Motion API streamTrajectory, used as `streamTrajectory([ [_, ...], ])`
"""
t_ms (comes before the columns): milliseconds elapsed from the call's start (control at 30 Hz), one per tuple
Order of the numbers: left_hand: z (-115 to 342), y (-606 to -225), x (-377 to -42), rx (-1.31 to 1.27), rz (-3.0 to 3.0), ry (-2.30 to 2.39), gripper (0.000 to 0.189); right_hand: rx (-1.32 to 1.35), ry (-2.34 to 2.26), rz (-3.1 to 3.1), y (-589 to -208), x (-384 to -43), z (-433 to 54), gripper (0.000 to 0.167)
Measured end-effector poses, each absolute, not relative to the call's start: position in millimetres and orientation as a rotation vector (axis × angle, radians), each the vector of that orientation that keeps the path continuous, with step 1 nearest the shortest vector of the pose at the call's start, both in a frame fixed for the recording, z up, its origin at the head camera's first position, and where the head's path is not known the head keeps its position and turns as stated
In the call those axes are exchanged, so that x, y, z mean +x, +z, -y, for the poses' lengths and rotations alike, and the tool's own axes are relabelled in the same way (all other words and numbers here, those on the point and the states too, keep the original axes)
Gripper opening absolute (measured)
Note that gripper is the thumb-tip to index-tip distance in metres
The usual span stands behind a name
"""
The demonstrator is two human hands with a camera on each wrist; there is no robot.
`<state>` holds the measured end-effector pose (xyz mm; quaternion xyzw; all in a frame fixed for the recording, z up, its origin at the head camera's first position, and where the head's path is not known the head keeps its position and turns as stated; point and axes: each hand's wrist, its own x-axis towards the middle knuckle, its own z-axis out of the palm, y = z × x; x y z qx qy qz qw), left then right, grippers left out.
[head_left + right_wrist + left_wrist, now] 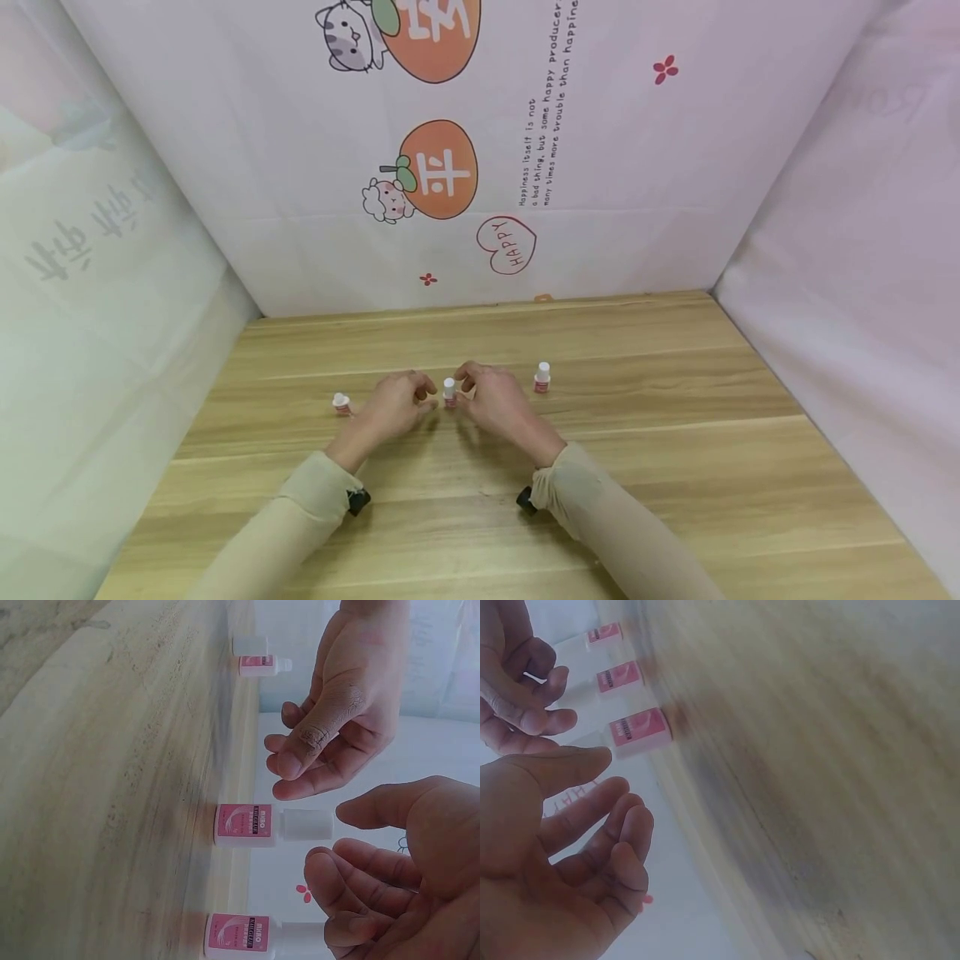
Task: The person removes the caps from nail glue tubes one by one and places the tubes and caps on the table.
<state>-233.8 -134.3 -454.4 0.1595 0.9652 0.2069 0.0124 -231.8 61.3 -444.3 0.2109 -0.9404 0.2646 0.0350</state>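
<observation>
A small white nail glue bottle (449,393) with a pink label and white cap stands upright between my hands. To its left, my left hand (397,402) has loosely bent fingers and holds nothing. My right hand (495,402) curves around the bottle's right side. In the right wrist view, the right thumb and fingers (360,862) are near the cap (307,824) without pinching it. Further left, another bottle (257,666) shows a bare nozzle, with a loose white cap (250,646) beside it.
A capped bottle (542,377) stands right of my right hand. The left wrist view shows three bottles in a row, including a middle one (620,677). The wooden table (675,467) meets printed white cloth (600,167) at the back and sides.
</observation>
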Motion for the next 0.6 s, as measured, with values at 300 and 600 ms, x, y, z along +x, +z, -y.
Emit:
streamTrajectory([
  [300, 132.8, -461.3, -237.5, 0.516, -2.989, 0.647, 0.021, 0.611, 0.846, 2.912, -445.9, -235.1, -58.0, 0.026],
  [600, 129.0, -472.5, -238.9, 0.538, -2.982, 0.652, 0.016, 0.611, 0.824, 2.923, -448.0, -237.4, -52.5, 0.028],
])
